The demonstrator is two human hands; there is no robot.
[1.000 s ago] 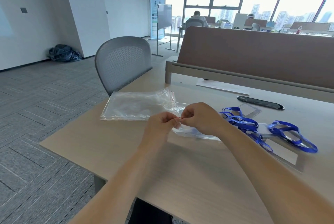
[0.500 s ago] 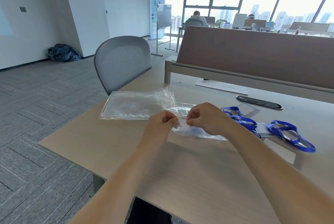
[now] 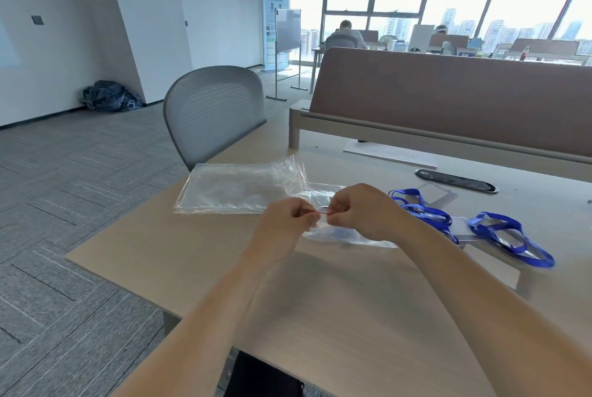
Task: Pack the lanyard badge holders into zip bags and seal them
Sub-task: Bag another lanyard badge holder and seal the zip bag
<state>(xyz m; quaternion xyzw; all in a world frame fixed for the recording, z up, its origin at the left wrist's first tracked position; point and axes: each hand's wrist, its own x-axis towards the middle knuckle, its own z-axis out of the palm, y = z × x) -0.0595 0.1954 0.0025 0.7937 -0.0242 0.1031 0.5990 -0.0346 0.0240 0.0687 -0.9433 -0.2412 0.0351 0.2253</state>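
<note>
Zip bag (image 3: 344,234) lies on desk (image 3: 320,316), centre, bluish shape showing faintly inside; red zip strip (image 3: 321,211) lifted off surface. I see left grip (image 3: 285,220) pinching strip, right grip (image 3: 358,211) pinching it just beside. Stack of empty bags (image 3: 237,188) behind left grip; blue lanyards (image 3: 509,236) lie right of bag.

The left hand (image 3: 288,220) and right hand (image 3: 358,211) are bare, and both forearms (image 3: 221,307) are uncovered along their whole visible length above the desk (image 3: 144,252). Below the desk's near edge shows a patch of black clothing (image 3: 262,377), plain and dark, too little of it visible to name the garment.
</note>
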